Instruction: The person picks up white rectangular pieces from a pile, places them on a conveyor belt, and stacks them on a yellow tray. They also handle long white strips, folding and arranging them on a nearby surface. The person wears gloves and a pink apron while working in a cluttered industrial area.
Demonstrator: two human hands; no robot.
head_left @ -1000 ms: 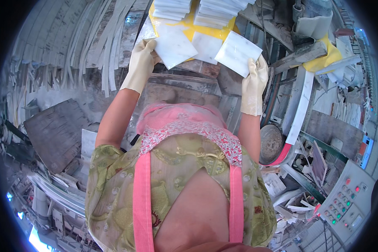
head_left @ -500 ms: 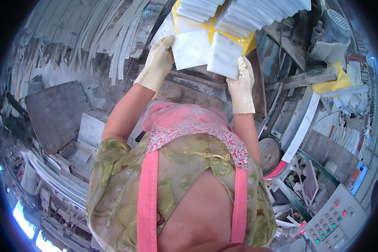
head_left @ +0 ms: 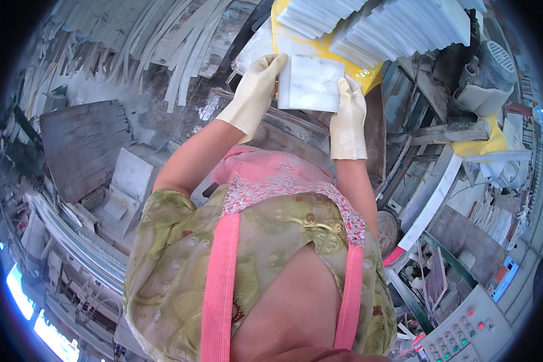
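Two square white marble tiles with faint grey veins are held up one over the other. My left hand (head_left: pixel 258 87), in a cream rubber glove, grips the left edge of the rear tile (head_left: pixel 285 87), of which only a narrow strip shows. The front tile (head_left: pixel 315 83) hides the rest. On the right side, my right hand (head_left: pixel 349 111), gloved the same way, pinches the front tile's edge with the thumb on its face. Just beyond the tiles lies yellow plastic sheeting (head_left: pixel 373 77), bearing leaning rows of white tiles (head_left: pixel 404 30).
Long thin stone strips (head_left: pixel 190 54) lie at the upper left. A dark board (head_left: pixel 85 148) leans at the left. A grey motor (head_left: pixel 495 66) stands at the upper right. At the lower right is a control panel (head_left: pixel 464 338) with coloured buttons. A curved white rail (head_left: pixel 431 199) runs along my right.
The two tiles, apart side by side before, now overlap, the right-hand one in front. My left hand has moved right, toward my right hand. The whole view has shifted slightly.
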